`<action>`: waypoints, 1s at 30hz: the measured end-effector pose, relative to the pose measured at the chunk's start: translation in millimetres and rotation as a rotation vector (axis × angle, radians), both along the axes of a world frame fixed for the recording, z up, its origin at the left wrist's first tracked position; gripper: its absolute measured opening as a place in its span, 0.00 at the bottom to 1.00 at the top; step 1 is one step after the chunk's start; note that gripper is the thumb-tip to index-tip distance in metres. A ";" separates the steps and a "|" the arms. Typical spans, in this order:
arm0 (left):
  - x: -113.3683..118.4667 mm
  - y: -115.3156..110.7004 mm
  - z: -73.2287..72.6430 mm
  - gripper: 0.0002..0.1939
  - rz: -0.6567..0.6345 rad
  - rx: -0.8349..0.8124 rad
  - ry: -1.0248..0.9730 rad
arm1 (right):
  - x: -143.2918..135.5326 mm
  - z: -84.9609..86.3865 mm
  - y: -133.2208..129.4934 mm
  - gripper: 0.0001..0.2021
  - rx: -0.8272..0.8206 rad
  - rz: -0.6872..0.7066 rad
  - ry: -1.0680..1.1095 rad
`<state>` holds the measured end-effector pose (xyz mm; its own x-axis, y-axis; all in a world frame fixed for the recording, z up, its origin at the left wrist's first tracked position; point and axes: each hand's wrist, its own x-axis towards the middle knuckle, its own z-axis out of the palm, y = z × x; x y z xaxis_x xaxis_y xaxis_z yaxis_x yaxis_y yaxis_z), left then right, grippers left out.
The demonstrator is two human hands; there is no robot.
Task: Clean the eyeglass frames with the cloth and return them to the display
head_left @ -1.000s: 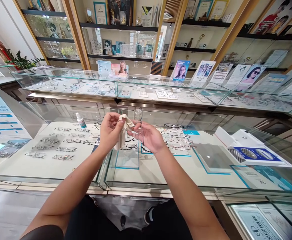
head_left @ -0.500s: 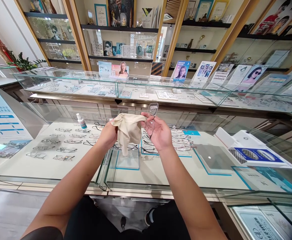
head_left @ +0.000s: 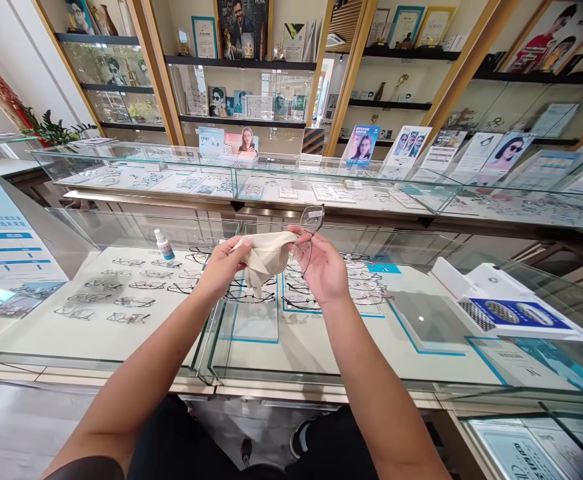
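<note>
My left hand (head_left: pixel 224 265) is closed on one end of a cream cleaning cloth (head_left: pixel 266 257), which hangs in folds between both hands. A pair of eyeglasses (head_left: pixel 312 219) is pinched in my right hand (head_left: pixel 327 270), one lens standing up above the fingers and the other in front of the palm. The cloth's other end reaches the fingertips of my right hand, beside the glasses. Both hands are above the glass display case (head_left: pixel 251 360). Part of the eyeglass frame is hidden by my fingers.
A white spray bottle (head_left: pixel 164 247) stands on the case at the left, behind rows of spectacles (head_left: pixel 134 302). To the right are a white open box (head_left: pixel 516 300) and a grey tray (head_left: pixel 424 320). Another glass counter (head_left: pixel 281 177) with leaflets runs along the back.
My left hand has turned and moved slightly right, its thumb now lying over the cloth. The cloth is more bunched and hangs less low. The glasses have tilted and shifted a little right.
</note>
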<state>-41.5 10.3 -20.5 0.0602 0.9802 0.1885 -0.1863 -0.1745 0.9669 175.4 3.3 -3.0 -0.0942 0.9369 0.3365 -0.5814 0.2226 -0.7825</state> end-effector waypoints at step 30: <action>-27.8 -9.3 24.8 0.28 -0.330 0.073 0.116 | 0.9 0.9 -4.5 0.13 0.087 -0.037 -0.200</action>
<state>-69.3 1.1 4.3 0.3961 0.8887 0.2307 -0.1342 -0.1925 0.9721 176.3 -1.2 -2.2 -0.1331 0.9091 0.3947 -0.4071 0.3129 -0.8581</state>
